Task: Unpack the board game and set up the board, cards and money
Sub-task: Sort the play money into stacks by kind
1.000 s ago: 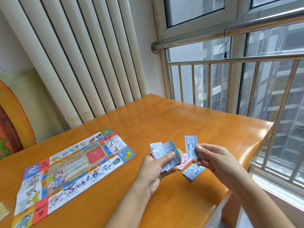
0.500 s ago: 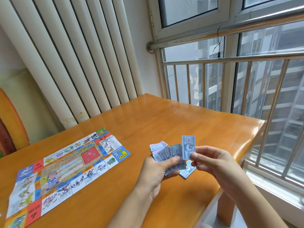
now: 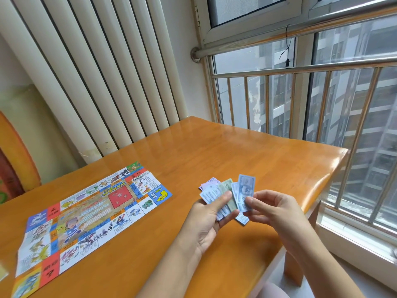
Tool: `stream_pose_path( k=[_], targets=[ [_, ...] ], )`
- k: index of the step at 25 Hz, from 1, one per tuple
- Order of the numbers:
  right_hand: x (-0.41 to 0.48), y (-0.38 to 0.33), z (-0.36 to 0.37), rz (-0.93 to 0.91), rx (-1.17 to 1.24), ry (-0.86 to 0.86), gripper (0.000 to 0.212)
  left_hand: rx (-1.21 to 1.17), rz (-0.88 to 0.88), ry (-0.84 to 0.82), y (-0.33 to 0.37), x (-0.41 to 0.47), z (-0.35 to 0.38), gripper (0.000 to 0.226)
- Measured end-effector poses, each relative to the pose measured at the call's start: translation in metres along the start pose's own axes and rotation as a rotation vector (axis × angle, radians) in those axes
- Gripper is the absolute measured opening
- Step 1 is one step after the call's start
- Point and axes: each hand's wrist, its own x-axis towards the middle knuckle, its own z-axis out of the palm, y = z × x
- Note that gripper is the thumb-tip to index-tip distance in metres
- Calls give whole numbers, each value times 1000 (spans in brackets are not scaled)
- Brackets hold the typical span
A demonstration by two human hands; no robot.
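Note:
The colourful paper game board (image 3: 86, 214) lies unfolded and flat on the left part of the orange wooden table (image 3: 247, 151). My left hand (image 3: 206, 220) holds a fanned stack of play money (image 3: 217, 194), thumb on top, with blue, green and pink notes showing. My right hand (image 3: 270, 209) pinches a single blue note (image 3: 246, 191) upright, close against the right side of the fan. A small pile of blue notes (image 3: 241, 218) lies on the table below my hands, mostly hidden.
A white ribbed radiator (image 3: 96, 72) stands against the wall behind the table. Window bars (image 3: 300, 100) run along the right, close to the table's right edge (image 3: 335, 179). A small pale object (image 3: 3, 274) shows at the far left edge.
My right hand has brought the single blue note leftward, from apart to right against the fan in my left hand. The camera has shifted slightly.

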Motion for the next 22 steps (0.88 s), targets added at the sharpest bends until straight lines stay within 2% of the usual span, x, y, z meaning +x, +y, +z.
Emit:
stream_pose_path(
  k=[4,9,13,18,22],
  targets=[
    [3,2,-6,-8,31,26,4,-117,-67,-33,3,4,-3,19],
    [4,6,-5,-3,22,20,6,4,-5,-37,-2,4,-5,21],
    [7,3,-4,-41,52,32,1,31,73,53,-3,8,-8,17],
    [15,-6,2,-64,-55,-65,2,68,152,125,-6,9,-8,14],
    [17,-8,11,-10,-111,-137,7,63,183,206,-3,12,-11,12]
  ],
)
